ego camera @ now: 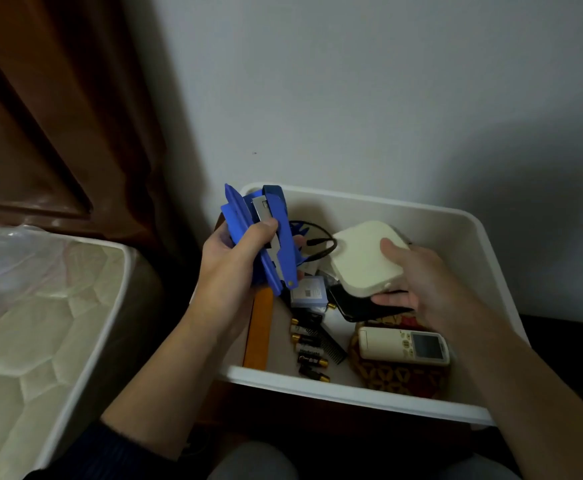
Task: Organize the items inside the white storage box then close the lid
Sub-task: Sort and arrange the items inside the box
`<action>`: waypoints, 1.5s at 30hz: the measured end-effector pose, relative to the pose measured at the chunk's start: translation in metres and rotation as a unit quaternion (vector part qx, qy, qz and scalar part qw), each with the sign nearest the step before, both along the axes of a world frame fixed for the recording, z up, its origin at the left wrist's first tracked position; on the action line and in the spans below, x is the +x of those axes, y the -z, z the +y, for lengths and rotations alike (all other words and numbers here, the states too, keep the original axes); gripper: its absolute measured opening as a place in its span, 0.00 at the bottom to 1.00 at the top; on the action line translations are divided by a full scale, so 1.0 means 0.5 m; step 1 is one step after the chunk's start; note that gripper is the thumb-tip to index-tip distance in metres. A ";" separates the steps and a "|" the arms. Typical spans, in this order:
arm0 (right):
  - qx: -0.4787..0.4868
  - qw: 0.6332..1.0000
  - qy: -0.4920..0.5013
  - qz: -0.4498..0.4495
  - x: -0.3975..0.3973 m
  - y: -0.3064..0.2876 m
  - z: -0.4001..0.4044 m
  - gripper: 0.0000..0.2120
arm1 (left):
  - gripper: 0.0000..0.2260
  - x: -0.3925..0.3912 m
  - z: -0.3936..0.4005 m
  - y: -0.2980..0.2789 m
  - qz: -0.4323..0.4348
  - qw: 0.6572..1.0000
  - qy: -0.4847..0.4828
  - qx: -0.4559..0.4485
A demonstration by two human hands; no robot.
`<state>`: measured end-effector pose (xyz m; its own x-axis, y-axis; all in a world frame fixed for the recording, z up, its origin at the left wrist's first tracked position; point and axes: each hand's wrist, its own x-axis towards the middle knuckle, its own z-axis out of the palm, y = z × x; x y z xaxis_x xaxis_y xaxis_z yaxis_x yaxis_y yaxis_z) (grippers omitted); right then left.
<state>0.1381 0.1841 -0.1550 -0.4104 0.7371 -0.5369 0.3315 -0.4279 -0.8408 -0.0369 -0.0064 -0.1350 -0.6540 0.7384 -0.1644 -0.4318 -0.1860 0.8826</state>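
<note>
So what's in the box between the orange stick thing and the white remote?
In the head view, loose black batteries with gold ends and a black comb lie between the flat orange strip and the white remote control.

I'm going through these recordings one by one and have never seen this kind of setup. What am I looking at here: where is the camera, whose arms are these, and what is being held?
There is no machine here. A person wears one wide-angle camera on the head, so the single picture looks forward and down at their own two arms.

The left hand grips a bundle of blue plastic tools and a blue stapler, lifted over the left edge of the white storage box. The right hand holds a flat cream square device with a black cable, thumb on top and fingers beneath.

Lying in the open box: loose batteries, a black comb, an orange flat piece, a white remote control on a patterned pouch. No lid is on the box. A mattress lies at left.
</note>
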 end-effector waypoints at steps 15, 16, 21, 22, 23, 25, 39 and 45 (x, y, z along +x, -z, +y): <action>-0.018 0.975 -0.076 0.209 -0.092 -0.038 -0.087 0.14 | 0.20 0.009 -0.005 -0.031 -0.132 0.977 0.154 0.066; -0.012 0.974 -0.082 0.212 -0.092 -0.039 -0.086 0.13 | 0.20 0.009 -0.006 -0.033 -0.135 0.977 0.154 0.062; 0.018 0.972 -0.104 0.210 -0.083 -0.045 -0.079 0.12 | 0.16 0.007 -0.003 -0.037 -0.139 0.974 0.169 0.060; 0.013 0.972 -0.103 0.210 -0.081 -0.045 -0.080 0.13 | 0.18 0.007 -0.003 -0.036 -0.130 0.975 0.173 0.057; 0.001 0.972 -0.094 0.216 -0.078 -0.045 -0.079 0.14 | 0.21 0.007 -0.002 -0.034 -0.119 0.976 0.174 0.054; -0.018 0.968 -0.086 0.233 -0.072 -0.044 -0.078 0.16 | 0.23 0.007 -0.002 -0.031 -0.104 0.980 0.163 0.053; 0.571 0.461 -0.648 -0.202 -0.083 0.082 -0.151 0.23 | 0.18 -0.001 -0.005 -0.032 -0.102 0.985 0.086 0.110; 0.529 0.387 -0.707 -0.267 -0.090 0.095 -0.153 0.20 | 0.18 -0.004 -0.005 -0.027 -0.103 0.985 0.083 0.114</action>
